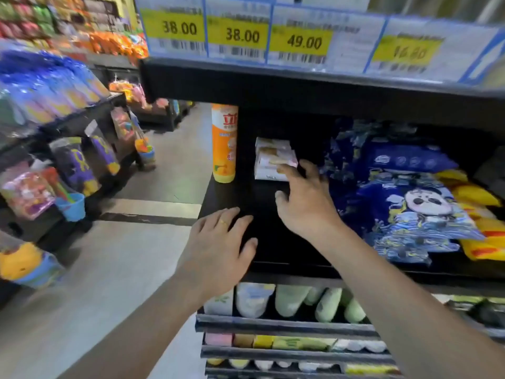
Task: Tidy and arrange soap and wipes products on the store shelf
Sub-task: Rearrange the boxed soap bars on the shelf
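Soap boxes [273,160] stacked at shelf [226,195] back, 12 o'clock of right hand [303,203]; fingers spread, tips touching stack. Left hand [218,242] flat, fingers apart, on shelf edge. Risk: careless nudge topples uneven stack toward orange bottle [224,143] at 9 o'clock.

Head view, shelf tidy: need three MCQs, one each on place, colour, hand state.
1. Where does the tall bottle stand?
A. Left end of the shelf
B. Among the blue packs
C. On the floor

2. What colour is most of that bottle?
A. Green
B. Orange
C. Black

3. What is the right hand doing?
A. Gripping the bottle
B. Hanging at the side
C. Reaching to the stacked soap boxes, fingers spread

Answers: 1 A, it sits at the shelf's left corner; 2 B, its body is orange with a yellow base; 3 C, its fingertips are at the boxes' front edge.
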Available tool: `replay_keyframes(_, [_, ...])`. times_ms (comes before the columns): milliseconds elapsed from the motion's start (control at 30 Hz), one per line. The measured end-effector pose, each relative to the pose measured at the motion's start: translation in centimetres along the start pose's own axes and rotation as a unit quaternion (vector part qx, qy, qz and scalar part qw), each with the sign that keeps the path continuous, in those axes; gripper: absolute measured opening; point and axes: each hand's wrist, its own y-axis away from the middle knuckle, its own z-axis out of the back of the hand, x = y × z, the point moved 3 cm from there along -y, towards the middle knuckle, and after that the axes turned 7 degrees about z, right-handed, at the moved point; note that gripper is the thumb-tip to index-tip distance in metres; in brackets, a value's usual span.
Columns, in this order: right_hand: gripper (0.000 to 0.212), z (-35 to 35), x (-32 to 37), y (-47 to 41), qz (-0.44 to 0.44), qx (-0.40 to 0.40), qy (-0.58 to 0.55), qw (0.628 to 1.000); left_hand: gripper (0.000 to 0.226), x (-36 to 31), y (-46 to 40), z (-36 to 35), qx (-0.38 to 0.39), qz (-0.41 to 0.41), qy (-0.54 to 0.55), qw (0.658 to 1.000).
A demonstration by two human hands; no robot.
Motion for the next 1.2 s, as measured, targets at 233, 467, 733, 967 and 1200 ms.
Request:
replay_keyframes(233, [0.105, -3.1, -0.6, -8.5, -0.165, 0.072, 0.028, 0.983, 0.065, 0.1, -0.2, -0.4, -0.009, 0.000, 0.023, 1.000])
replay_keyframes(467, [0.052, -4.4, -1.7, -8.9, -0.081, -0.060, 0.034, 0.994, 0.066, 0.2, -0.5, -0.5, -0.022, 0.012, 0.056, 0.998])
replay_keyframes(733, [0.051, -2.2, 0.5, 0.3, 0.065, -0.192, -0.088, 0.975, 0.081, 1.4, -1.4, 1.0, 0.009, 0.112, 0.420, 0.900])
replay_keyframes(967, [0.056, -3.3, 1.2, 7.0, 0.176, -0.193, -0.156, 0.952, 0.041, 1.0, -2.3, 1.6, 0.015, 0.089, 0.626, 0.775])
replay_keyframes(1200, [0.097, -3.2, -0.5, 5.5, 0.051, 0.003, -0.484, 0.874, 0.035, 2.0, -1.6, 2.0, 0.041, 0.059, 0.669, 0.740])
